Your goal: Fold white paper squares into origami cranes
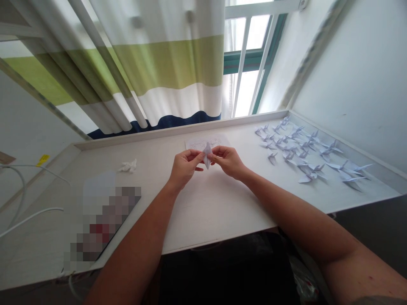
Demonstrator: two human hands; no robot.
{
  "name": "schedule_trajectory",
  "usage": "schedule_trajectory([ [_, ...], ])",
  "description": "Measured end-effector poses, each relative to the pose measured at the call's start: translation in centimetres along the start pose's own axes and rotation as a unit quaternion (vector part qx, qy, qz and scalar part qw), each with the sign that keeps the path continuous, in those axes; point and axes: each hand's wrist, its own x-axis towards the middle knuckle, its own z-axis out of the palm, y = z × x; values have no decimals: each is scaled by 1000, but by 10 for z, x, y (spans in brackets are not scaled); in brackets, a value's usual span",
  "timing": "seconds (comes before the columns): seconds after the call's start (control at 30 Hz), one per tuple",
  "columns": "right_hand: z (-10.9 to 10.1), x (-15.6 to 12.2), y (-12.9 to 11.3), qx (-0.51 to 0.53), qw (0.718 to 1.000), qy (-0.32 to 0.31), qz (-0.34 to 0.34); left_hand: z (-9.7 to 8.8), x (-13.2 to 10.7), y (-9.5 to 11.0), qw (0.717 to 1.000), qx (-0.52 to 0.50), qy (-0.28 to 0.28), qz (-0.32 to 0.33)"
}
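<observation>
- The folded paper piece [207, 156] was in the air above the middle of the worktop [216, 212], upright and pointed at its top and bottom ends.
- The left hand [184, 167] gripped the piece by its left side, fingers closed in a pinch, with the thumb on the near face.
- The right hand [230, 162] pinched the opposite side in the same way, its fingers closed on the paper. Two small, facing grips probably steadied the thin piece without crushing it and left both points free.
- A sheet with faint markings [219, 140] lay just beyond the hands, partly hidden by them; what the markings showed was too small to tell.
- Many folded paper figures [301, 153] sat in loose rows along the right side, seemingly set there to leave the middle free for handling and to spare their thin points.
- A crumpled white wad [128, 166] lay apart on the left, near a flat, blurred-out object [106, 224].
- A raised edge [159, 136] ran along the back, which would probably stop light paper sliding off.
</observation>
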Motion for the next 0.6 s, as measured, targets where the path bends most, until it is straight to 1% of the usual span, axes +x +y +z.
schedule_trajectory([
  [0.1, 0, -1, -1, 18, 1000, -3, 19, 0, 1, -3, 1000, 4, -4, 3],
  [0.2, -1, -1, -3, 21, 999, -24, 35, 1, 1, -4, 1000, 24, 13, 11],
  [0.3, -1, -1, -4, 21, 998, -41, 36, 2, 1, -4, 998, 43, 27, 21],
  [0.5, 2, -1, -3, 27, 998, -7, 54, 9, -1, -9, 997, 62, 29, 40],
  [0.6, 2, -1, -3, 24, 998, -1, 63, 12, -3, -12, 996, 76, 33, 36],
])
